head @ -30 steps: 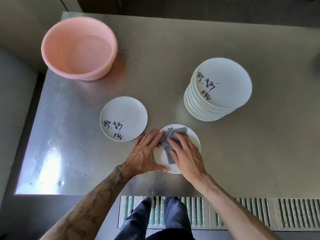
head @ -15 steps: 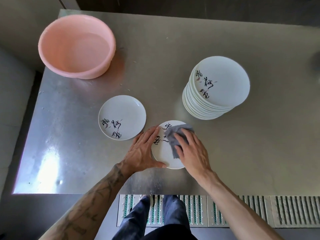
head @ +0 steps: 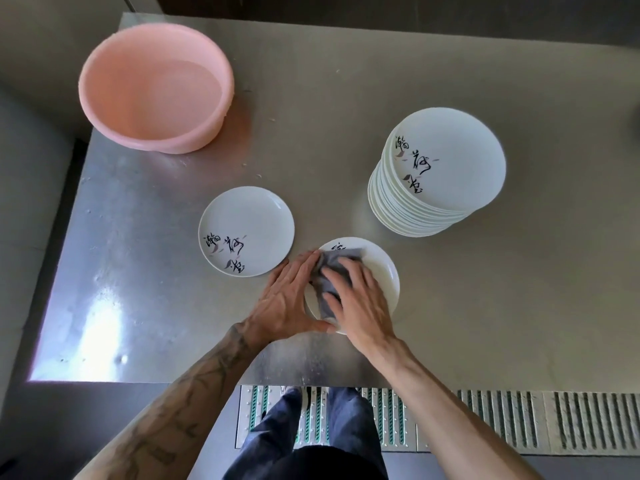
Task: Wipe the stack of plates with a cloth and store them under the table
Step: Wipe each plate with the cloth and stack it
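Observation:
A white plate [head: 382,271] with black brush lettering lies flat near the table's front edge. My right hand [head: 360,303] presses a grey cloth [head: 334,271] onto it with straight fingers. My left hand [head: 287,299] rests flat on the plate's left rim, thumb along its near edge. A second single plate [head: 246,231] lies just to the left, apart from both hands. A tall stack of the same plates [head: 438,171] stands to the right and farther back.
A pink plastic basin [head: 156,86] sits at the back left corner of the steel table [head: 502,289]. A metal floor grate [head: 485,420] runs below the table's front edge, by my legs.
My right hand slid the cloth from the plate's right side back toward its left and centre. The left hand stayed on the rim.

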{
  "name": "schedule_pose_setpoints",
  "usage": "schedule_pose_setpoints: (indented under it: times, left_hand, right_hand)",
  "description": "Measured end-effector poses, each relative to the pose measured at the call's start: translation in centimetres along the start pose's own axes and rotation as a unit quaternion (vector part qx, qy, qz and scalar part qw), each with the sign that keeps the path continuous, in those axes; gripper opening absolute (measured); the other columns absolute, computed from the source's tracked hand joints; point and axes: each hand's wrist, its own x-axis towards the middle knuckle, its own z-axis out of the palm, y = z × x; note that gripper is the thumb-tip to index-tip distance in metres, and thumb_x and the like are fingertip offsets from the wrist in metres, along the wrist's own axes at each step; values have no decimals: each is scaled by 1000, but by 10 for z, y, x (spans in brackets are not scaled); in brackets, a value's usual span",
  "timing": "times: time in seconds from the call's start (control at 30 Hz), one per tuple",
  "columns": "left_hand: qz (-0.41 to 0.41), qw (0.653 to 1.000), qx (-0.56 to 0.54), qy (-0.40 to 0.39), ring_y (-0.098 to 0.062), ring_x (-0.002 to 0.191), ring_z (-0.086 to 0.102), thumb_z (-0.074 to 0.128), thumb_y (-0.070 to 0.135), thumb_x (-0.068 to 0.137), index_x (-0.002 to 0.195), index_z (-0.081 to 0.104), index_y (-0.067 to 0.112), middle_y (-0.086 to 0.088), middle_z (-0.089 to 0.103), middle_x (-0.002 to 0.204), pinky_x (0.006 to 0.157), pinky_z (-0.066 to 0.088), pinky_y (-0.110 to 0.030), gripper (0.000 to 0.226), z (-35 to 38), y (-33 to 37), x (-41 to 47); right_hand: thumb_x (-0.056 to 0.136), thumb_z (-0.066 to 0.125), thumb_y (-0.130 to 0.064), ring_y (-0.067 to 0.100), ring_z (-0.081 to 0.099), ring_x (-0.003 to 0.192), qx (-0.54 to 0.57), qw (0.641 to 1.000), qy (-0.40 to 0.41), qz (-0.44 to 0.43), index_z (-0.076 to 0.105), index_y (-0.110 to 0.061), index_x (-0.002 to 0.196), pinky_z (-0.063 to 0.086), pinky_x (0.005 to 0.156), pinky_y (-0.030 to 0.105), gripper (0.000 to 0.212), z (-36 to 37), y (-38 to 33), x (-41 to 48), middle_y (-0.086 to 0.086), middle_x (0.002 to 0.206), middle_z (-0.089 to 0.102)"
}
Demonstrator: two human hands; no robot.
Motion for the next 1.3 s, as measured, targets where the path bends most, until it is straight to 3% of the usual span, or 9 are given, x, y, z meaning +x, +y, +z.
schedule_pose_setpoints:
  times: [0.13,0.3,0.5,0.67,0.83,1.0,1.2,1.3]
  left_hand:
    - [-3,1000,5,-7,-4,154,13,66,92,56,163,15,16,3,21,170,127,11,-34,140,1,-2,-1]
    - [-12,1000,10,-25,-11,156,13,70,88,54,164,10,18,1,17,171,127,6,-35,144,2,-5,0]
    - [-9,1000,11,-22,0,153,3,64,92,57,164,7,20,3,14,171,126,3,-31,141,1,-3,-1]
    - [-6,1000,11,-15,-4,155,11,69,88,57,164,11,19,3,17,170,127,8,-33,140,-1,-1,-1]
    - [-13,999,21,-32,-9,156,11,79,81,56,164,7,20,4,14,171,127,5,-35,143,-1,-1,-1]
    - [-16,1000,14,-22,-13,156,17,80,80,57,164,10,19,2,18,170,128,12,-39,141,-1,-1,-1]
    - [1,1000,5,11,-14,154,24,74,83,59,162,18,14,-1,26,168,127,19,-39,136,0,1,-2]
    - [-11,1000,5,-12,-13,155,22,76,84,57,164,13,18,2,22,169,127,16,-39,141,-2,1,-1]
  right_hand:
    - [92,66,-35,22,48,128,-26,997,3,-74,58,-26,138,47,106,36,48,-6,14,-18,2,146,47]
    - [94,64,-38,23,47,129,-61,997,34,25,57,-22,141,45,108,35,50,-20,45,-34,4,145,46]
    - [95,60,-45,24,45,132,-55,998,27,-10,54,-28,145,40,112,36,53,-2,28,-30,5,148,45]
    - [99,55,-50,28,41,139,-88,992,4,-88,48,-27,150,41,115,42,56,-2,31,-1,8,156,40]
    - [99,55,-44,28,45,132,-108,992,64,12,52,-21,146,45,105,39,52,-9,50,-18,8,149,43]
    - [98,59,-44,30,46,131,-75,994,65,39,54,-22,145,43,109,41,52,-4,30,-6,10,148,45]
    - [97,54,-43,25,46,133,-39,994,23,-102,57,-25,140,44,110,37,47,7,9,-7,3,149,45]
    - [98,58,-44,25,43,136,-63,997,17,-52,53,-24,145,43,110,36,52,-10,25,6,5,153,41]
